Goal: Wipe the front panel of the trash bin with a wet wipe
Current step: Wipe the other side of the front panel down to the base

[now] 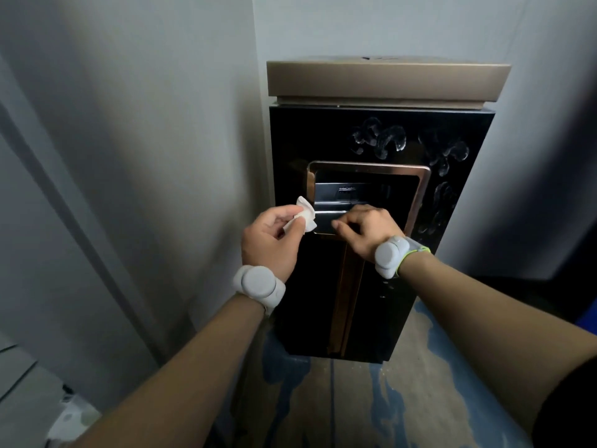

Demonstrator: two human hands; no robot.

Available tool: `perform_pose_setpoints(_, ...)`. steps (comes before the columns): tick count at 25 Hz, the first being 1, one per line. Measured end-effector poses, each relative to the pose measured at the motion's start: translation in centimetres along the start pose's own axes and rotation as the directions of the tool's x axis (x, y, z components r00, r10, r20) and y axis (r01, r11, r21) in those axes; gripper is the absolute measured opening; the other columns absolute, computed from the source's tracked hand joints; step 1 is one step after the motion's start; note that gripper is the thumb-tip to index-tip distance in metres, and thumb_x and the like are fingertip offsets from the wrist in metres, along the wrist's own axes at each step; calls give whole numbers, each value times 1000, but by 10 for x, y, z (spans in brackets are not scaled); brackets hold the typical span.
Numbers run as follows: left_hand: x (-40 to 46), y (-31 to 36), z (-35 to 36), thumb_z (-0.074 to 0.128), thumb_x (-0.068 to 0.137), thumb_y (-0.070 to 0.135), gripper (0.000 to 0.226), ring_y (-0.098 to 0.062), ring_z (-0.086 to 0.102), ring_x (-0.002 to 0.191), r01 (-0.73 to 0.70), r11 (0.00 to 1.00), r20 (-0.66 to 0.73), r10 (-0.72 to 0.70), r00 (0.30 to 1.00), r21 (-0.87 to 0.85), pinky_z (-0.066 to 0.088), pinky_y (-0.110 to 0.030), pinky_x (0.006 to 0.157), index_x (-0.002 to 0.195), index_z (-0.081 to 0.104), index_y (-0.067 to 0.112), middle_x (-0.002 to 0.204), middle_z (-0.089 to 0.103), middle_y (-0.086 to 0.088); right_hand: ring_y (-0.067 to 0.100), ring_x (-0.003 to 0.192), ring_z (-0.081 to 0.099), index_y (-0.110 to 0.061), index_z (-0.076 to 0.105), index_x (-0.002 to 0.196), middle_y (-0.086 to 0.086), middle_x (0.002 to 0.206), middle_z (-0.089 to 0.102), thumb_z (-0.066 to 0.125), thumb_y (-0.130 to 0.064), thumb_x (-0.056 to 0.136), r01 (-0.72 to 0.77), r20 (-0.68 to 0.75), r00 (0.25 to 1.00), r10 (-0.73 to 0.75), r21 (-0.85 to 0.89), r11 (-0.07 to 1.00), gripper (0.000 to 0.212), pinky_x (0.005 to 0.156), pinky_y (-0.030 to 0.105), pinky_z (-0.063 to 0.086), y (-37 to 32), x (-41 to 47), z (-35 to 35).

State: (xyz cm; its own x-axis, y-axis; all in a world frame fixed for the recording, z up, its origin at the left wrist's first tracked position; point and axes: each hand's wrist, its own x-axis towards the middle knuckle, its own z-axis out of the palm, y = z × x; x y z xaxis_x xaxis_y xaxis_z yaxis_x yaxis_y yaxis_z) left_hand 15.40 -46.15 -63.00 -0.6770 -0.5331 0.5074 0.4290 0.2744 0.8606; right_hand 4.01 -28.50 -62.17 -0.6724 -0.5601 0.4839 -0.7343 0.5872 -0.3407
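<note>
Both arms reach forward and up, side by side. The left hand (269, 236) is raised with its back to the camera. Its thumb and fingers are curled in and pinch something small and white at the fingertips. The right hand (365, 229) is a bit farther forward, with its back up and its fingers bent down. Its thumb points toward the left hand. The two hands are near each other but not touching. Each wrist wears a round grey band.
</note>
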Motion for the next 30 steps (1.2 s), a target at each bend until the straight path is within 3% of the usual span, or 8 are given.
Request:
perform_pose_setpoints(2, -2, 2, 7, 73, 81, 23, 12, -10, 74, 85, 49, 990, 24, -46, 999, -132, 56, -19, 72, 90, 75, 30, 88, 77, 7, 17, 94, 65, -20, 75, 93, -3, 92, 71, 63, -31, 96, 11, -81, 997, -1, 123, 992, 17, 88, 24, 45, -14, -9, -5)
perform_pose_setpoints(6, -2, 1, 17, 77, 79, 27, 10, -11, 74, 80, 156, 971, 47, -150, 988, -179, 57, -22, 70, 87, 76, 33, 85, 77, 6, -4, 90, 65, -29, 75, 97, -19, 90, 73, 63, -35, 96, -80, -141, 980, 142, 371, 925, 14, 81, 8, 44, -35, -25, -16)
perform_pose_setpoints(11, -8, 3, 32, 77, 76, 41, 14, -5, 73, 87, 188, 974, 152, -168, 974, -128, 56, -17, 75, 90, 77, 38, 89, 77, 12, 6, 88, 71, -29, 77, 95, -11, 85, 77, 66, -50, 92, -162, -95, 962, 255, 555, 816, 24, 91, 34, 54, -42, -31, -26)
perform_pose_setpoints(16, -6, 6, 44, 73, 81, 39, 14, -5, 72, 90, 163, 982, 217, -141, 966, -91, 57, -27, 84, 95, 76, 39, 92, 76, 14, 19, 87, 74, -28, 78, 94, -1, 87, 78, 75, -30, 87, -176, -93, 938, 335, 704, 688, 8, 92, 52, 56, -32, -34, -31)
perform_pose_setpoints(21, -1, 5, 49, 67, 88, 35, 16, -3, 71, 91, 130, 991, 230, -125, 965, -9, 57, -29, 86, 101, 76, 33, 94, 76, 15, 17, 81, 74, -26, 76, 91, -3, 85, 77, 74, -20, 89, -194, -142, 921, 362, 637, 746, 6, 86, 47, 59, -27, -35, -49)
perform_pose_setpoints(24, 3, 3, 51, 64, 91, 19, 21, 1, 69, 93, 21, 980, 298, -80, 951, 196, 55, -28, 91, 106, 75, 30, 97, 75, 17, 5, 79, 69, -27, 74, 89, -8, 92, 72, 74, -17, 89, -139, -237, 932, 276, 470, 872, 10, 82, 26, 56, -31, -33, -62)
perform_pose_setpoints(27, 7, 5, 61, 66, 90, 19, 22, -7, 68, 101, -94, 918, 437, -91, 895, 384, 53, -28, 94, 110, 73, 27, 105, 74, 13, -4, 80, 59, -24, 73, 91, -7, 94, 66, 74, -13, 87, -79, -307, 933, 186, 331, 940, 12, 74, 6, 43, -38, -31, -75)
perform_pose_setpoints(30, 16, 5, 69, 65, 91, 26, 26, -15, 62, 112, -240, 810, 534, -104, 839, 535, 49, -31, 98, 116, 71, 23, 117, 70, 7, -2, 85, 59, -19, 73, 97, -6, 98, 65, 75, -11, 85, -64, -317, 933, 172, 323, 944, 16, 78, 12, 50, -43, -28, -81)
